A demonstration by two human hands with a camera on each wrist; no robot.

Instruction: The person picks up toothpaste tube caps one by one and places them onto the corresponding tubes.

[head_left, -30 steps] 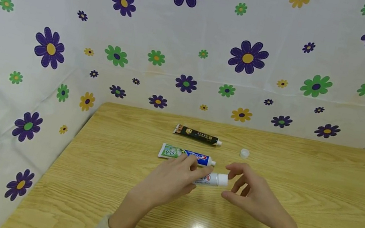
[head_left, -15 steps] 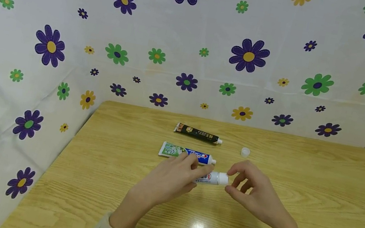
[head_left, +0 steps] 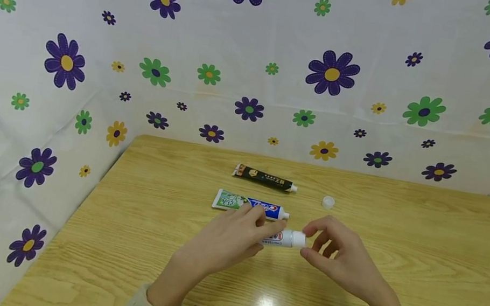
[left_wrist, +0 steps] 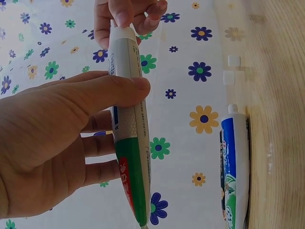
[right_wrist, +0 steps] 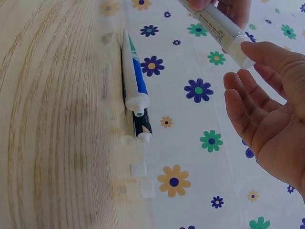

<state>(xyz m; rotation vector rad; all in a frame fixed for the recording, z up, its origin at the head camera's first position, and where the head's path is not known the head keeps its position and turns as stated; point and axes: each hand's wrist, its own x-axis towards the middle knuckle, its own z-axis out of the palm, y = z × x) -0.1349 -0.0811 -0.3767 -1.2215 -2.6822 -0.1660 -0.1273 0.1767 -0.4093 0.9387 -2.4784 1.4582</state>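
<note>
My left hand [head_left: 224,242] grips a grey, white and green toothpaste tube [left_wrist: 126,114] above the table, thumb on one face and fingers round the other. The tube lies level, its white cap [head_left: 298,239] pointing right. At that end my right hand [head_left: 344,258] pinches the cap between thumb and index finger; the other fingers are bent and free, as the right wrist view shows. Behind the hands lies a blue and green toothpaste tube [head_left: 269,210] with a bare nozzle. Farther back is a black toothpaste tube [head_left: 265,178], also without a cap.
A loose white cap [head_left: 328,201] sits on the wooden table [head_left: 427,262], right of the black tube. Both wrist views show two loose caps, one being this cap [right_wrist: 138,169] or its neighbour [right_wrist: 147,188]. A flower-patterned cloth [head_left: 282,110] hangs behind.
My right hand has closed in on the held tube's cap; thumb and index finger, apart from it a second ago, now touch it. My left hand stays put.
</note>
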